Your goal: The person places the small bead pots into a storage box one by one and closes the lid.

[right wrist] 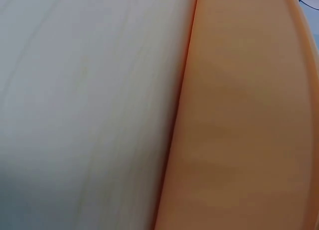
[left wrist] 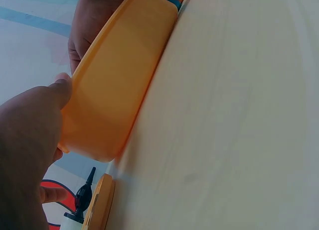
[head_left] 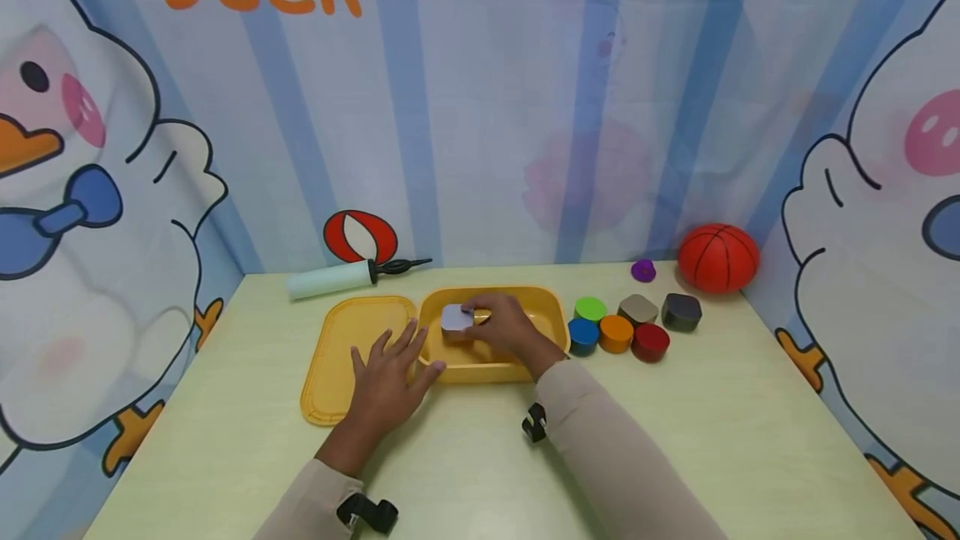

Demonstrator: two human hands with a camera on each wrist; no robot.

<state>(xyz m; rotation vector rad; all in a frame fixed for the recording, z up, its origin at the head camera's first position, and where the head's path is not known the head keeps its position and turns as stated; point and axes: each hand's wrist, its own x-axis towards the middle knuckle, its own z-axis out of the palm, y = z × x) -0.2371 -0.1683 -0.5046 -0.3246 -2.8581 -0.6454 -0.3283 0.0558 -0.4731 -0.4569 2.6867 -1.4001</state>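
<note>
A yellow tub (head_left: 480, 373) stands in the middle of the table. Inside it, my right hand (head_left: 506, 327) grips a small pale lavender block (head_left: 453, 319) with rounded corners, near the tub's left end. Fingers spread, my left hand (head_left: 390, 386) touches the tub's left end at the rim; its thumb (left wrist: 62, 88) shows against the rim in the left wrist view. Beneath that hand lies the flat yellow lid (head_left: 330, 365), left of the tub. The right wrist view holds the tub's outer wall (right wrist: 239, 120), with the hand out of sight.
Right of the tub sit several coloured pieces, among them a blue one (head_left: 583, 336), a red one (head_left: 650, 342) and a black one (head_left: 682, 312). Behind them are a purple piece (head_left: 643, 271) and a red ball (head_left: 718, 258). A pale hand pump (head_left: 333, 280) lies back left.
</note>
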